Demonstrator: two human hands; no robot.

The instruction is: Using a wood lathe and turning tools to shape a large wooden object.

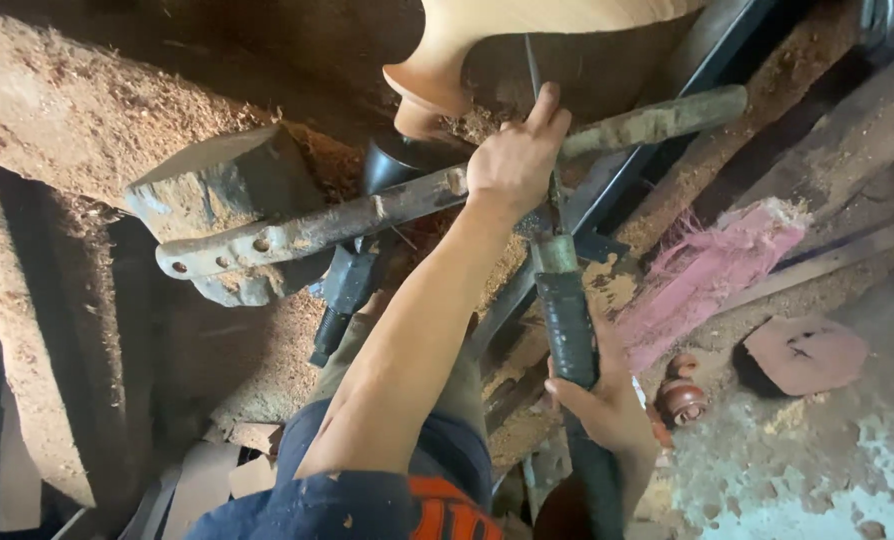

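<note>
The turning chisel [557, 230] is laid lengthwise from the pale wooden workpiece [527, 30] back toward the body; its blade is pinched by the left hand [512, 160] on the rusty tool rest [367, 215], nearest the workpiece. The taped handle is gripped closed by the right hand [607, 400]. Sawdust [77, 120] is heaped all around.
</note>
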